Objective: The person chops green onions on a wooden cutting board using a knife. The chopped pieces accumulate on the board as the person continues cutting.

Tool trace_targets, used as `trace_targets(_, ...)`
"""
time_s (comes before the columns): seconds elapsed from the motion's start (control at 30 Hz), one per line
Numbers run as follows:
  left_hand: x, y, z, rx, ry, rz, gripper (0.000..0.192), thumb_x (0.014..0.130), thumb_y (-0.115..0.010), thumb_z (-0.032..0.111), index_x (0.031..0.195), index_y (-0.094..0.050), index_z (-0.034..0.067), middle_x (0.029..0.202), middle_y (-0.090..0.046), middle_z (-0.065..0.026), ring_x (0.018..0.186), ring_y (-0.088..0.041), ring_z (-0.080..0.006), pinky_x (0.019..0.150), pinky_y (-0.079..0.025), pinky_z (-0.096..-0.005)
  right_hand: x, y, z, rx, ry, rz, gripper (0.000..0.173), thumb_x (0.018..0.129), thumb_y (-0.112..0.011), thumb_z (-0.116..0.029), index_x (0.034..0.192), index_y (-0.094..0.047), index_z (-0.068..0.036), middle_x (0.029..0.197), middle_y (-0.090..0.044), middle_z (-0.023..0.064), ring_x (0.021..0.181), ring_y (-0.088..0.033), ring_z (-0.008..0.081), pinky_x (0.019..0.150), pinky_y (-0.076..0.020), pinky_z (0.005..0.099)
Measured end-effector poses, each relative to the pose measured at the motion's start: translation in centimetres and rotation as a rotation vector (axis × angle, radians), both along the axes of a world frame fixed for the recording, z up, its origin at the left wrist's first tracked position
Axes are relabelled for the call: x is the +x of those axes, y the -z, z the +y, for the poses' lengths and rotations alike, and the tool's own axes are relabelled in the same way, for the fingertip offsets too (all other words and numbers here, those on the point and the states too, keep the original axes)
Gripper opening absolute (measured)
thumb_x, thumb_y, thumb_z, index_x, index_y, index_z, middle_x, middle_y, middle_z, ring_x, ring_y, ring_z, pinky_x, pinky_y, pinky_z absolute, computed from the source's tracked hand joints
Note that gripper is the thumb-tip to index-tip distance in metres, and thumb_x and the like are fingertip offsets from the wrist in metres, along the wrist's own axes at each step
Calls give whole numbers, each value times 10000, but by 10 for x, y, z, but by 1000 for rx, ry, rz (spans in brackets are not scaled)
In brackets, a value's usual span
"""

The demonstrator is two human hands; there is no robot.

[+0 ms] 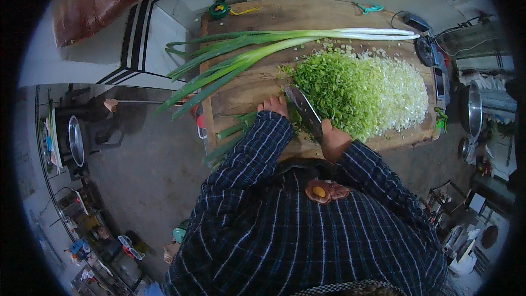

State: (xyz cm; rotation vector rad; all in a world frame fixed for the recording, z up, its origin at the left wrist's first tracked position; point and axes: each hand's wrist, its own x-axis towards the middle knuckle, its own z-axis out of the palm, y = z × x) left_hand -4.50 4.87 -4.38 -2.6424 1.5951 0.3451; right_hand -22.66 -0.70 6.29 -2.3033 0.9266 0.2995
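Note:
My right hand grips the handle of a cleaver-like kitchen knife, its broad dark blade slanting away to the upper left. Just left of the blade, my left hand presses on a bunch of green onion leaves; my sleeve hides part of them. Against the blade's right side lies a large heap of chopped green onion, green at the left and white at the right. Beyond both hands, several long whole green onions stretch across the wooden table, leaf ends overhanging its left edge.
A green tape measure rests at the table's far left corner. Teal cord lies along the far edge. By the right edge is a black device with a cable. Metal basins stand to either side, and cluttered shelves at lower left.

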Motion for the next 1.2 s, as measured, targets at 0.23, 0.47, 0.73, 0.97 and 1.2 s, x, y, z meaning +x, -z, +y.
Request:
trace_targets(0.23, -2, -2, 4, -117, -10, -17, 168, 849, -452, 173, 970, -554, 115, 926, -556, -76, 880, -553, -244, 766, -405, -408, 55, 43, -12, 29, 3, -1, 223, 822, -432, -108, 997, -357, 9, 792, -570, 292, 767, -560, 477, 646, -431, 513)
trace_targets(0.47, -3, 13, 5, -164, -49, -26, 140, 836, -466, 163, 932, -555, 110, 920, -555, -59, 860, -549, -239, 756, -404, -405, 21, 2, -14, -3, 42, 67, 261, 776, -507, -100, 973, -369, 0, 786, -576, 255, 733, -578, 445, 594, -448, 504)
trace_targets(0.73, -1, 18, 7, -294, -4, -72, 224, 817, -496, 151, 1017, -563, 76, 981, -535, -92, 857, -540, -249, 768, -425, -409, 16, -11, -4, 60, -20, 99, 212, 824, -428, -106, 980, -372, 25, 824, -569, 277, 796, -562, 459, 670, -447, 493)
trace_targets(0.97, -3, 2, 18, -669, -34, 215, 493, 677, -657, 165, 1132, -512, 42, 1100, -495, -167, 973, -501, -362, 839, -430, -447, 23, 0, -1, 68, 28, 170, 245, 832, -422, -110, 1028, -372, 29, 896, -568, 291, 836, -562, 451, 687, -456, 487)
trace_targets(1.2, 12, -6, 32, -616, 179, 366, 463, 518, -766, 235, 911, -572, 85, 1057, -503, -168, 949, -473, -359, 815, -412, -441, 30, -2, -1, 15, 32, 148, 239, 838, -442, -130, 1018, -379, 15, 841, -575, 257, 805, -565, 446, 651, -458, 489)
